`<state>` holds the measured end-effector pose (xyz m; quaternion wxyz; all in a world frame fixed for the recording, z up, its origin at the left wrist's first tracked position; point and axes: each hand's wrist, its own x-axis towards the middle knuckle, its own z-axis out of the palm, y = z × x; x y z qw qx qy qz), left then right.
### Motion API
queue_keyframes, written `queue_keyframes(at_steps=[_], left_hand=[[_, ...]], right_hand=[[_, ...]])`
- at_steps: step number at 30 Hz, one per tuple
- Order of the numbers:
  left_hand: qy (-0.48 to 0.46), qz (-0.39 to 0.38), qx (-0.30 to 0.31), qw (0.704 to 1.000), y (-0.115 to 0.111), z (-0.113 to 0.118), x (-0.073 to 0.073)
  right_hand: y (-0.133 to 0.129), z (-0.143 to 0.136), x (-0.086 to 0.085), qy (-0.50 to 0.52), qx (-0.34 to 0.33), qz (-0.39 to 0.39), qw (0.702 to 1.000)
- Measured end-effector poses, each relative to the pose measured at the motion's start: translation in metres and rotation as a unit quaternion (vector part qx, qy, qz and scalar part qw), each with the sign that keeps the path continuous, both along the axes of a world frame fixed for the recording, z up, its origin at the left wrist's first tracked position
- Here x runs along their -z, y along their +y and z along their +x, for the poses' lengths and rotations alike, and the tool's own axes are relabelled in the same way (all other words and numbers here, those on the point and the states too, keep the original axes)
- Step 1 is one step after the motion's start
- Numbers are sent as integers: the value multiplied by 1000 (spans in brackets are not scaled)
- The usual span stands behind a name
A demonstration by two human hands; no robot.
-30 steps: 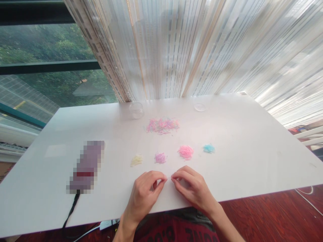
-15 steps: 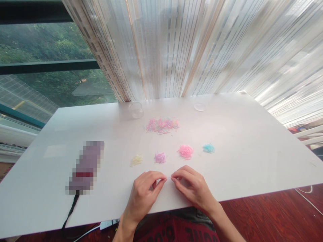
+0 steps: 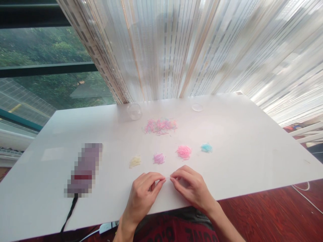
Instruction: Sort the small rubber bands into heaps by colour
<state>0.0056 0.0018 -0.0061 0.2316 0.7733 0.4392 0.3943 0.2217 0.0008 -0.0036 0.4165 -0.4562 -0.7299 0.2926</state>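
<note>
My left hand (image 3: 147, 188) and my right hand (image 3: 190, 185) face each other low over the near part of the white table. Each one is closed in a pinch of thumb and forefinger. A thin pale strand (image 3: 168, 177) spans the small gap between the fingertips, one end in each pinch. Just beyond lie small piles of similar thin pieces: a pale yellow pile (image 3: 135, 162), a lilac pile (image 3: 158, 158), a pink pile (image 3: 184, 152) and a light blue pile (image 3: 207, 148). Farther back spreads a larger mixed-colour heap (image 3: 160, 126).
A clear round container (image 3: 134, 112) stands at the table's back edge, with a clear round lid (image 3: 197, 107) to its right. On the left lies a blurred-out purple object (image 3: 85, 168) with a black strap (image 3: 70, 213). A striped curtain (image 3: 156, 50) hangs behind the table (image 3: 247, 144).
Both hands keep their pinch in nearly the same place. The strand between the fingertips shows slightly more clearly. The whole view has shifted a little.
</note>
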Motion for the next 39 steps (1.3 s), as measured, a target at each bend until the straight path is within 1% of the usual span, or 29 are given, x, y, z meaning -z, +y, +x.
queue_keyframes(at_steps=[6,9,11,13,15,17,18,20,22,29,34,39], left_hand=[[-5,-1,6,1000,0,1,0],[-2,-5,2,1000,-2,0,1],[1,-9,-2,1000,-2,0,1],[3,-9,-2,1000,-3,0,1],[5,-7,-2,1000,-2,0,0],[6,-3,-2,1000,-1,1,-1],[6,-2,-3,1000,-1,1,-2],[5,-3,-1,1000,-1,2,-3],[5,-5,2,1000,-1,2,-4],[7,-10,9,1000,-1,2,-4],[7,-7,11,1000,0,2,-5],[9,-6,9,1000,0,3,-7]], right_hand=[[-1,-1,-1,3,2,14,1000],[-1,-1,-3,4,29,28,999],[1,4,-5,3,75,29,997],[6,11,-6,-1,141,18,990],[12,21,-7,-5,219,-6,976],[19,30,-7,-11,280,-36,959],[22,33,-6,-13,302,-49,952],[27,36,-5,-18,327,-66,943],[31,36,-3,-23,332,-69,940],[32,34,1,-28,305,-65,950],[30,36,2,-32,317,-68,946],[30,37,5,-44,332,-45,941]])
